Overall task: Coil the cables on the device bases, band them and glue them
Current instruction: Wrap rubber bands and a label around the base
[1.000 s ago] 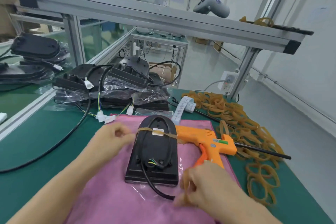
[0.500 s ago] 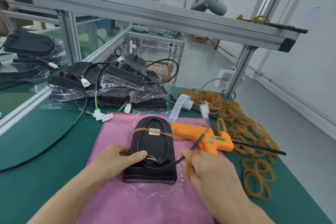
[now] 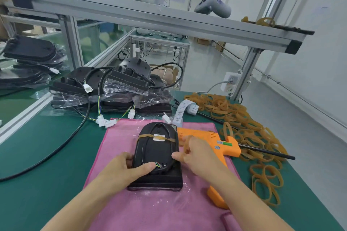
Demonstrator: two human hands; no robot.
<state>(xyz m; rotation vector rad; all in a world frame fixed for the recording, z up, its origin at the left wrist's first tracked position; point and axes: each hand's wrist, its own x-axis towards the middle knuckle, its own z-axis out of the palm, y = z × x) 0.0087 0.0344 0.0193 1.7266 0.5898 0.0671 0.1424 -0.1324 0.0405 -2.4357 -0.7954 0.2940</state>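
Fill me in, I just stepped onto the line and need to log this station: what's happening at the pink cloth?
A person is coiling cable on a black oval plastic device base lying on a pink cloth. The left hand grips the base, thumb by the coloured wires. The right hand holds a tan rubber band beside it. One tan band already crosses the base's upper part. An orange glue gun lies untouched alongside.

Bright even light, wide-angle edge distortion.
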